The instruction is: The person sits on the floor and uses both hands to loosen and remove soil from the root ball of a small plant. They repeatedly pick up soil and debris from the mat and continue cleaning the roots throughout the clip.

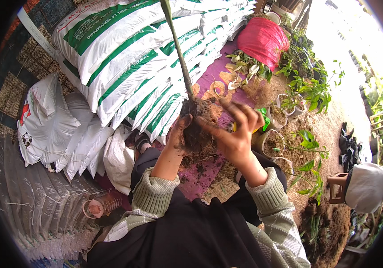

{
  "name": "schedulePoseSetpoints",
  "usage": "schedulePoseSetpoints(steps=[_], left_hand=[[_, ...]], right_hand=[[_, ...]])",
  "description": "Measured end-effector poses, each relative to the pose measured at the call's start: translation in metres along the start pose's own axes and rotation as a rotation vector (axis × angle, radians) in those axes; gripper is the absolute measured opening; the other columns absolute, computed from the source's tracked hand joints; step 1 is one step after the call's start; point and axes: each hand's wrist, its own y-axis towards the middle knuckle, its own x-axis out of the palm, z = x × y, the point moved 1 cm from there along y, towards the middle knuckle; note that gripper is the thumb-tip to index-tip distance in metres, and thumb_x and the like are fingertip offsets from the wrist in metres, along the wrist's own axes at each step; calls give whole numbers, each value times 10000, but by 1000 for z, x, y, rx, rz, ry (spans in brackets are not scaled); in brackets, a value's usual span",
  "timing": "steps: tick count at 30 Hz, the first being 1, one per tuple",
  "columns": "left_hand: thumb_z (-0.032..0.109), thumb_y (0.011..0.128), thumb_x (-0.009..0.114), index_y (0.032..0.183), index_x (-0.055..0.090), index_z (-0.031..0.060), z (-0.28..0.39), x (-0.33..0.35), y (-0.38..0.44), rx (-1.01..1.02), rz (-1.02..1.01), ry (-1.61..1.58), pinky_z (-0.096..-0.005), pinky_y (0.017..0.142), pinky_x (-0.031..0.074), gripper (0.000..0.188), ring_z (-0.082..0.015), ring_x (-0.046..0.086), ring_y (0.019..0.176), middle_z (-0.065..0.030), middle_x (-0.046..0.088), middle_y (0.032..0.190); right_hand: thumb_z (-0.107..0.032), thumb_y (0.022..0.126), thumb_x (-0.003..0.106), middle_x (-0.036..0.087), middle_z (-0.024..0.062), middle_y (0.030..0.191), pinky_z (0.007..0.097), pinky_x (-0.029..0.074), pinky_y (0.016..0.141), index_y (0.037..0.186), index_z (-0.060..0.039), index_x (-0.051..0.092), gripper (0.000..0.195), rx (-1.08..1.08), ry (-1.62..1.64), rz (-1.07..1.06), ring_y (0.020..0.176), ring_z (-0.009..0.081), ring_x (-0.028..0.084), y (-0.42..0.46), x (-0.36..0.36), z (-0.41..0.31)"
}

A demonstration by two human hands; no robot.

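Note:
A plant's dark root ball point(196, 134), covered in soil, is held upright in front of me, its long greenish-brown stem point(179, 53) rising past the top of the view. My left hand point(177, 134) grips the root ball from its left side and is smeared with soil. At its right side is my right hand point(236, 129), fingers spread and blurred, with the index finger at the soil; whether the other fingers touch it cannot be told. Behind the right hand, a bright green plastic part point(265, 119) with some yellow shows, mostly hidden. Loose soil lies on the purple sheet point(194, 181) below.
White-and-green printed sacks point(124, 57) are stacked at the upper left. Plain white sacks point(50, 124) stand left, above clear plastic cups point(102, 206). A red mesh sack point(261, 42), leafy cuttings point(308, 90) and a brown plastic stool point(338, 186) are on the right.

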Motion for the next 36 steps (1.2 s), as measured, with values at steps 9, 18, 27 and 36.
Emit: schedulePoseSetpoints(steps=[9,18,27,36], left_hand=[[310,786,660,1214,480,11,3,2,-3,-13,-8,121,-328,755,550,552,-211,636,888,-118,597,1087],[336,738,716,1205,473,-3,1,5,6,30,-43,300,-309,720,557,626,-197,633,891,-109,597,1056],[387,745,737,1140,536,-1,8,-9,7,107,132,513,-334,785,531,589,-194,638,901,-108,629,1022],[186,777,741,1044,598,25,25,-8,17,392,312,757,-278,817,469,343,-131,605,896,-57,650,978]], right_hand=[[0,596,594,530,14,1240,421,240,928,893,-288,720,433,48,195,-111,1104,286,440,14,-3,7],[39,595,574,511,23,1271,457,239,908,807,-207,702,348,33,245,-142,1118,279,437,28,-4,30],[45,668,543,575,52,1192,390,309,963,890,-141,710,334,153,162,-112,1115,276,483,12,23,68],[-168,712,594,622,208,1065,410,479,873,1221,-99,546,515,504,47,-1237,1007,347,592,-114,154,142]])
